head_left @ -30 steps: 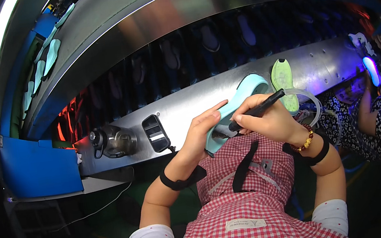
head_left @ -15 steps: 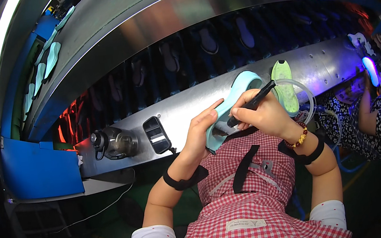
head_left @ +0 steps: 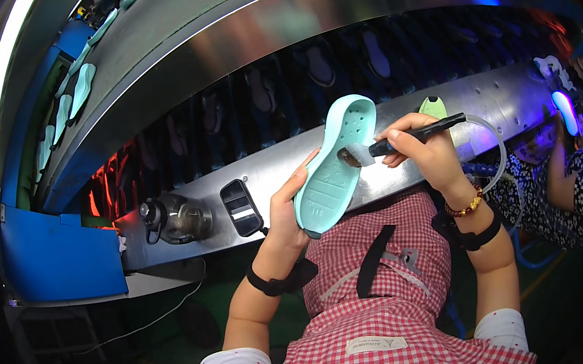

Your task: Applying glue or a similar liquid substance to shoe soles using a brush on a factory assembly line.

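A light turquoise shoe sole (head_left: 326,181) is tilted up before me, its hollow inner side showing with molded lines and small holes. My left hand (head_left: 286,208) grips its left edge near the lower end. Between the fingers of my right hand (head_left: 428,154) is a black-handled brush (head_left: 420,135) with a clear tube running from its back end. The bristles touch or hover just over the middle of the sole; I cannot tell which. Partly hidden behind my right hand, a green shoe sole (head_left: 432,107) lies on the metal ledge (head_left: 507,101).
On the ledge at left stand a dark bottle (head_left: 183,217) and a black tray-like case (head_left: 242,208). Beyond runs a dark slot (head_left: 262,87) with several soles, under a conveyor (head_left: 164,30) carrying turquoise soles (head_left: 82,91). A co-worker (head_left: 575,183) sits at right near a glowing sole.
The turquoise sole has turned so its inner face shows fully. My right hand has moved right, bringing the brush from the sole's lower edge to its middle and covering more of the green sole.
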`<state>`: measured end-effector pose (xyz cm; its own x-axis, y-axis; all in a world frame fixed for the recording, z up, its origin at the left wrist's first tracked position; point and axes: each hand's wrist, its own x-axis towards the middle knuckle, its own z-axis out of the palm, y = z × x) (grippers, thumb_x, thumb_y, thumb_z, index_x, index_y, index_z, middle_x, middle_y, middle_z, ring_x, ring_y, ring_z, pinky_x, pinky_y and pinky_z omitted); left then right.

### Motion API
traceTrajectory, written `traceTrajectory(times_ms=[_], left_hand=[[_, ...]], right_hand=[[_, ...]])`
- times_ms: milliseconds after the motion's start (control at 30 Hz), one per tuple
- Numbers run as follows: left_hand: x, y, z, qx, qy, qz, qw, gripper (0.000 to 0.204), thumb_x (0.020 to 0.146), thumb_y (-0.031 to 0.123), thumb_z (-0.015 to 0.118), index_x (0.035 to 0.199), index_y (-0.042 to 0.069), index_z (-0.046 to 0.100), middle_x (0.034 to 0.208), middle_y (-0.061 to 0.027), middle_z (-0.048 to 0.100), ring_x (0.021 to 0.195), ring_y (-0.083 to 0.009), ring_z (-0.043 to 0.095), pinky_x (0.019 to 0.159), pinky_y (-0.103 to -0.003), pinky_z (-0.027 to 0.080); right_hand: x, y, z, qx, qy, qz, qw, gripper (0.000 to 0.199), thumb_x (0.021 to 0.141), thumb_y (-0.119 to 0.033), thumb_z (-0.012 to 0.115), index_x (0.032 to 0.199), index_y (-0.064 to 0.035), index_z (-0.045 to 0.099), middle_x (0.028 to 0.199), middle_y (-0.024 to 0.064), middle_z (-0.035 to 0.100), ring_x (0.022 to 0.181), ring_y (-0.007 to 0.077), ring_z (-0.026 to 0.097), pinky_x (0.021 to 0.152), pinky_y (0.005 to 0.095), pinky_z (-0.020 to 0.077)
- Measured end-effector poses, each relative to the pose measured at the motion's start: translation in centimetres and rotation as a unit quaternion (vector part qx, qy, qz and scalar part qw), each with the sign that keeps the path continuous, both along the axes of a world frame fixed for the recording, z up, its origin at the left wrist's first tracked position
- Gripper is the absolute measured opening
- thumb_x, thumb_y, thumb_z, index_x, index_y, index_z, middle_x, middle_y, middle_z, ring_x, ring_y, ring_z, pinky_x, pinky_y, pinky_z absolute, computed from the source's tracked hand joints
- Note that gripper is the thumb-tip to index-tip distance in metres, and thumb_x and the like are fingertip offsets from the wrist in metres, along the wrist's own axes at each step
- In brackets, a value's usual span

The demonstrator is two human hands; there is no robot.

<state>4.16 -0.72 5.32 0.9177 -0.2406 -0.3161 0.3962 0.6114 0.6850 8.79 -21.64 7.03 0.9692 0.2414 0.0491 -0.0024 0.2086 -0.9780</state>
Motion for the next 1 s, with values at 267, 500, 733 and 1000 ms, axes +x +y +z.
traceTrajectory(times_ms=[267, 500, 733, 1000], left_hand=[[0.0, -0.6, -0.6, -0.159, 0.079, 0.010, 0.984, 0.050, 0.089, 0.025, 0.034, 0.133, 0.005, 0.026, 0.125, -0.0178, 0.043, 0.106, -0.0325, 0.051, 0.082, -0.050, 0.047], [0.5, -0.8, -1.6, -0.116, 0.035, 0.024, 0.992, 0.050, 0.088, 0.026, 0.037, 0.134, 0.006, 0.026, 0.124, -0.0153, 0.045, 0.107, -0.0303, 0.051, 0.084, -0.048, 0.047], [0.2, 0.6, -1.4, -0.045, 0.015, 0.052, 0.998, 0.051, 0.088, 0.027, 0.035, 0.132, 0.002, 0.028, 0.126, -0.0165, 0.043, 0.113, -0.0293, 0.046, 0.095, -0.042, 0.038], [4.4, 5.6, 10.9, 0.037, -0.264, 0.122, 0.956, 0.054, 0.087, 0.033, 0.027, 0.127, -0.003, 0.033, 0.111, -0.0226, 0.051, 0.093, -0.0337, 0.057, 0.079, -0.043, 0.048]], right_hand=[[1.6, 0.2, -2.6, 0.001, 0.010, -0.053, 0.999, 0.016, 0.082, -0.009, 0.058, 0.092, 0.0034, 0.060, 0.083, 0.0099, 0.063, 0.073, 0.0142, 0.062, 0.069, 0.0227, 0.0510], [-0.6, 3.2, -4.1, -0.172, -0.210, -0.090, 0.958, 0.017, 0.076, -0.005, 0.062, 0.092, 0.0005, 0.062, 0.082, 0.0096, 0.064, 0.073, 0.0144, 0.061, 0.065, 0.0235, 0.0467], [-2.5, 0.3, -1.6, -0.046, -0.056, 0.176, 0.982, 0.015, 0.078, -0.007, 0.060, 0.090, 0.0006, 0.063, 0.080, 0.0103, 0.064, 0.069, 0.0116, 0.058, 0.062, 0.0214, 0.0461], [-3.3, -5.6, -2.7, 0.277, 0.049, -0.016, 0.959, 0.022, 0.082, -0.011, 0.054, 0.098, 0.0027, 0.052, 0.098, 0.0250, 0.058, 0.075, 0.0225, 0.060, 0.070, 0.0309, 0.0489]])
